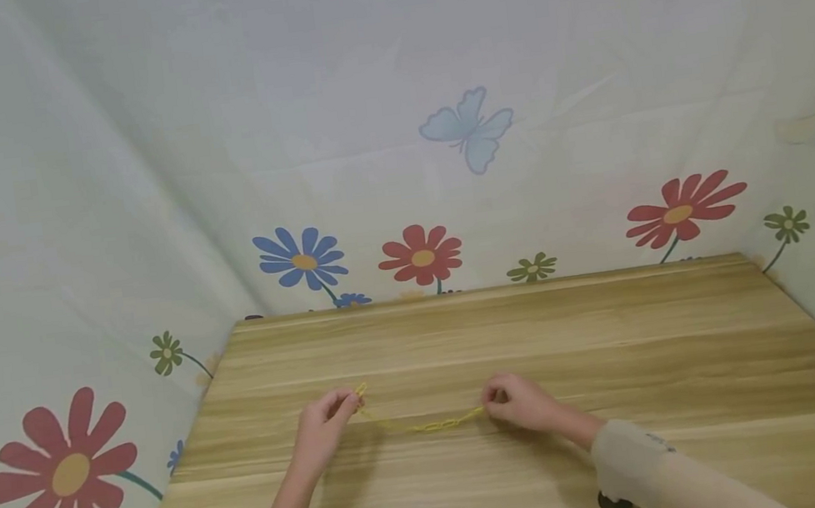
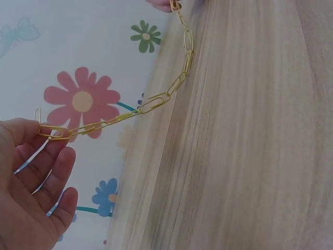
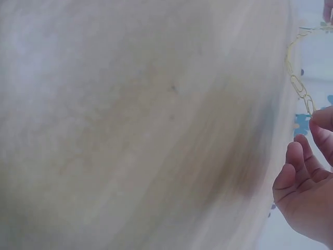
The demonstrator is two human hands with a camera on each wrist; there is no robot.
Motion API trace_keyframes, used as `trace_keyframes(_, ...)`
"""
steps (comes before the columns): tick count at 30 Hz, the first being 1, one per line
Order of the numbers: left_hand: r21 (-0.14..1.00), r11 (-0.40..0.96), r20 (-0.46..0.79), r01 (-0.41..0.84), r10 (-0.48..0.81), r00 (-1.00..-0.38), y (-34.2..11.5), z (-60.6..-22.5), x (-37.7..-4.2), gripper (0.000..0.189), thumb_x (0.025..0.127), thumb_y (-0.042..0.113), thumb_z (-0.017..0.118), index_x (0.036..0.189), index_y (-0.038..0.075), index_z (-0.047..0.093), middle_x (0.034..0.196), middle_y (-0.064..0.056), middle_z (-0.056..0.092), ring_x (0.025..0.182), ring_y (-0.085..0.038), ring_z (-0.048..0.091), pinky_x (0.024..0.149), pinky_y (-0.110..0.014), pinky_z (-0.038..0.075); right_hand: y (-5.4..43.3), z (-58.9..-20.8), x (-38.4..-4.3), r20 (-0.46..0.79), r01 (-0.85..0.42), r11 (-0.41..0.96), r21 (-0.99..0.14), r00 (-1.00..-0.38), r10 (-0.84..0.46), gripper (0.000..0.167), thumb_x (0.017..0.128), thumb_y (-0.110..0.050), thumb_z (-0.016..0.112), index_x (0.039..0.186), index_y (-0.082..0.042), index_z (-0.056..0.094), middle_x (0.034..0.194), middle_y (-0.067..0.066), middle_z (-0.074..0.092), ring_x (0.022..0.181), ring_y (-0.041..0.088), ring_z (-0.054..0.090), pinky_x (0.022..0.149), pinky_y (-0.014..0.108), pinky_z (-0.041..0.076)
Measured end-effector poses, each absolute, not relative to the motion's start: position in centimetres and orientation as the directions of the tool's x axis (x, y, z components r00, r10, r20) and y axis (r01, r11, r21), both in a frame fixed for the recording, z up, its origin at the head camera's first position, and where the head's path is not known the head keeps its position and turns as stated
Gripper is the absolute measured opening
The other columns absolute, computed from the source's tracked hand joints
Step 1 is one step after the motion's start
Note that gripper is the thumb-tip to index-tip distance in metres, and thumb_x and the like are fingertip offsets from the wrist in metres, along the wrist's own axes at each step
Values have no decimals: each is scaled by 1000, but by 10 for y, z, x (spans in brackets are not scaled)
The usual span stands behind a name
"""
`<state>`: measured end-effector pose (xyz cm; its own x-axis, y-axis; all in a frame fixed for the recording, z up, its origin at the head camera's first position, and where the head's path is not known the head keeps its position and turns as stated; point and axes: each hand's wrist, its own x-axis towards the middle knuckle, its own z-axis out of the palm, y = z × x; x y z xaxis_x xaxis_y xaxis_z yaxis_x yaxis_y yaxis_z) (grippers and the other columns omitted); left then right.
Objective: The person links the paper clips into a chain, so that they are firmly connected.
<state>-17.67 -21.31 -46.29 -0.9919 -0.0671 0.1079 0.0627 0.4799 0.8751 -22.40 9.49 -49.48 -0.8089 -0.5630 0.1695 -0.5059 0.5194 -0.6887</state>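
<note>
A chain of yellow paper clips linked end to end hangs in a shallow curve between my two hands. My left hand pinches one end between thumb and forefinger, and a clip end sticks up past the fingertips. At the other end, my right hand pinches the chain with thumb and forefinger. The separate links of the paper clip chain show in the left wrist view, where the left hand's other fingers are loosely bent. In the right wrist view the right hand grips the last link at the right edge.
A wood-grain table lies beneath both hands. Behind it and at the sides hangs a pale cloth backdrop printed with flowers and a butterfly. Dark wrist gear shows under the right sleeve.
</note>
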Motion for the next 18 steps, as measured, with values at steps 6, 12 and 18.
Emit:
trace_keyframes(6, 875, 478, 105, 73, -39, -994, -207, -461, -174, 24, 88, 25, 52, 91, 4, 64, 89, -5, 66, 89, -17, 61, 80, -30, 48, 102, -490, -224, 164, -480, 493, -726, -817, -553, 6, 78, -10, 60, 79, -4, 61, 79, 1, 58, 66, 5, 46, 57, 18, 40)
trace_keyframes(12, 864, 494, 116, 93, -17, -993, -196, -456, -171, 19, 88, 19, 53, 90, 5, 65, 89, -6, 67, 88, -17, 60, 78, -28, 49, 107, -487, -224, 153, -439, 456, -774, -829, -537, 6, 77, -9, 61, 77, -3, 60, 80, 3, 59, 65, 3, 46, 56, 18, 40)
trace_keyframes(18, 866, 485, 142, 125, 0, -990, -189, -469, -176, 19, 87, 22, 54, 87, 6, 65, 87, -4, 67, 85, -13, 59, 75, -23, 47, 111, -483, -222, 108, -372, 425, -825, -842, -528, 5, 78, -7, 60, 78, -2, 60, 87, 9, 63, 68, 6, 50, 57, 20, 43)
